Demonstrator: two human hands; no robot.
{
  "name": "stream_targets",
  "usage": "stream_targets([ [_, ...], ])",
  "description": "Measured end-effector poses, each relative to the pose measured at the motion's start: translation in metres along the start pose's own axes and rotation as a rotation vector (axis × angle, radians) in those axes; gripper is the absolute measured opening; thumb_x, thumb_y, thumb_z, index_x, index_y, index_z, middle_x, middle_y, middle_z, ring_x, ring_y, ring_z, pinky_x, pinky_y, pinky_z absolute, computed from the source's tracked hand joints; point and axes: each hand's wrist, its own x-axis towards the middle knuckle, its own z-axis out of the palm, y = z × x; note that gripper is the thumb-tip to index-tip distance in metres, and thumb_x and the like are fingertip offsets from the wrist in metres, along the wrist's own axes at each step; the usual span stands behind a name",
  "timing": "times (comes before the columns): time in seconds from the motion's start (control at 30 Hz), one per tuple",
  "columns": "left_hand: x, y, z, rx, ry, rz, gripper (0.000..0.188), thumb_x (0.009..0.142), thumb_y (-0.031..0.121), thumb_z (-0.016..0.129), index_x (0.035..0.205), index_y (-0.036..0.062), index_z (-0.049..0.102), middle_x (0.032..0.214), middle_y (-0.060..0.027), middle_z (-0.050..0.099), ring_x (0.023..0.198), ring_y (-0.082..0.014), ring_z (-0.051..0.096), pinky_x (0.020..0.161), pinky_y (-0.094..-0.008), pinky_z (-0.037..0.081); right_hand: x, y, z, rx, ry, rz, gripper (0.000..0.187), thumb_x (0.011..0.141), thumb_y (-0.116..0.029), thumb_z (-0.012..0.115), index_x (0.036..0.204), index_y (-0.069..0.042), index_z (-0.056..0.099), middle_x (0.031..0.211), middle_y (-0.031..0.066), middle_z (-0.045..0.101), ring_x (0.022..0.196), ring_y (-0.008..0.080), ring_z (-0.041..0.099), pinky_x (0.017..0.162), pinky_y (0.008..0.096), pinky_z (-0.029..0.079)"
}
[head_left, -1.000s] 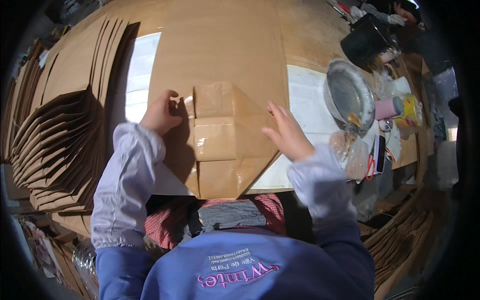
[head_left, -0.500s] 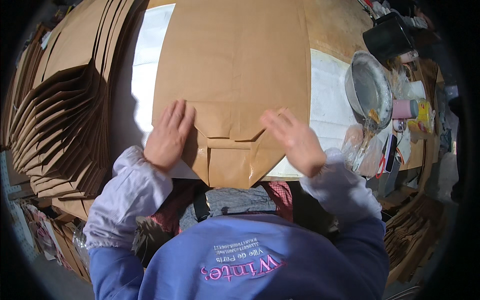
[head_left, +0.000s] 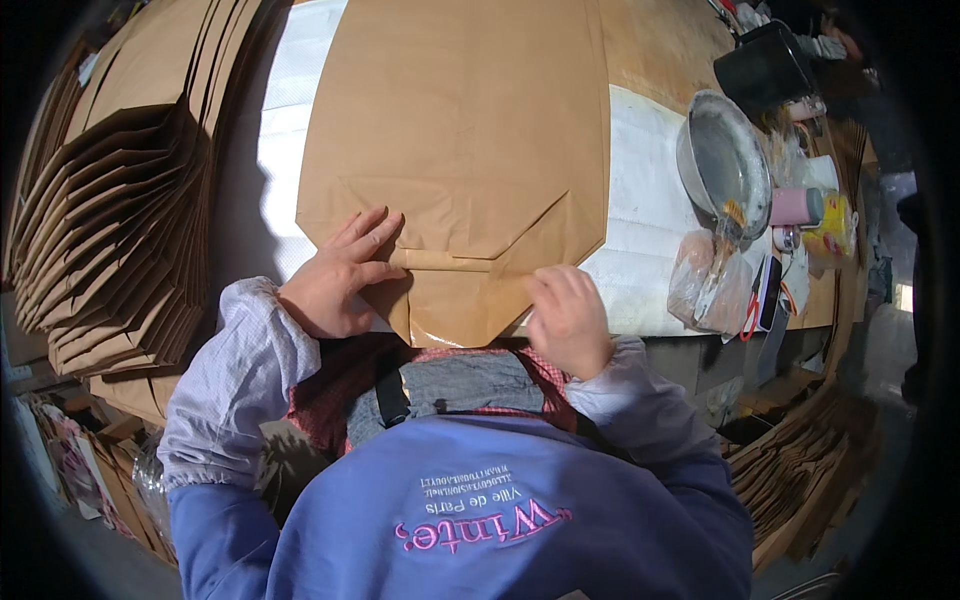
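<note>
A: Where does the paper lie, and how is it folded?

B: The brown paper bag [head_left: 455, 110] lies flat and lengthwise in front of the person, its near end at the front edge of the bench [head_left: 665, 50]. At that end the paper is folded into slanting corners, with an end flap [head_left: 455, 300] nearest the body.

A: How is such a fold best pressed?

B: As a judgement: one hand should anchor the layers while the other draws along the crease. The two slanting edges are best matched before firm pressure is applied, since a layer that slips would probably set askew. Even strokes outward from the middle should keep wrinkles out.

A: And the hands themselves?

B: The left hand [head_left: 338, 280] is partly open, its fingers spread and resting on the left folded corner, pressing rather than grasping. The right hand [head_left: 570, 320] has its fingers curled at the flap's right slanting edge; blur hides the fingertips, so whether it pinches the paper or merely presses cannot be told.

A: What surrounds them?

B: A white sheet [head_left: 645, 150] beneath the bag; to the left, a fanned stack of folded brown paper [head_left: 110, 220]; to the right, a metal bowl [head_left: 725, 150].
</note>
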Motion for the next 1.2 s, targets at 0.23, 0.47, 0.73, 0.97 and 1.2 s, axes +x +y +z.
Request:
stream_targets([
  [0.23,-0.002,-0.006,0.010,0.066,0.246,-0.080,0.027,0.069,0.003,0.074,0.092,-0.0027,0.061,0.136,-0.0205,0.051,0.128,-0.0409,0.047,0.105,-0.0460,0.042,0.003,0.020,0.007,0.114,0.117,0.125,0.014,0.073,-0.003,0.073,0.085,-0.003,0.066,0.083,0.0098,0.063,0.080,0.0291,0.058,0.069,0.0393,0.046],
  [0.47,0.026,-0.025,0.027,-0.313,0.526,-0.399,0.018,0.083,0.007,0.072,0.076,-0.0014,0.057,0.085,-0.0139,0.054,0.079,-0.0317,0.054,0.071,-0.0388,0.045,0.049,0.042,0.022,0.398,0.151,0.375,0.019,0.081,-0.011,0.074,0.070,-0.002,0.061,0.075,0.0074,0.057,0.076,0.0251,0.055,0.066,0.0365,0.044],
  [0.73,0.052,-0.010,0.028,0.202,0.599,-0.591,0.036,0.083,0.034,0.074,0.074,0.0026,0.058,0.084,-0.0148,0.059,0.080,-0.0371,0.060,0.068,-0.0444,0.048,0.064,0.038,0.030,0.071,0.088,0.495,0.036,0.079,-0.032,0.078,0.068,-0.003,0.059,0.073,0.0102,0.056,0.069,0.0302,0.057,0.060,0.0425,0.044],
  [0.97,0.081,-0.007,0.018,0.319,0.489,-0.797,0.047,0.077,0.049,0.076,0.074,0.0042,0.062,0.080,-0.0128,0.062,0.072,-0.0347,0.063,0.064,-0.0443,0.049,0.089,0.036,0.033,-0.234,0.107,0.509,0.049,0.079,-0.046,0.076,0.066,-0.004,0.054,0.063,0.0131,0.056,0.057,0.0358,0.056,0.052,0.0469,0.043],
  [1.2,0.060,0.019,0.025,0.317,0.378,-0.080,0.058,0.079,0.027,0.062,0.127,-0.0044,0.053,0.132,-0.0234,0.054,0.128,-0.0396,0.047,0.113,-0.0512,0.029,0.084,-0.011,0.027,-0.165,0.151,0.138,0.055,0.079,-0.036,0.074,0.119,-0.001,0.060,0.118,0.0182,0.060,0.114,0.0348,0.055,0.094,0.0473,0.043],
])
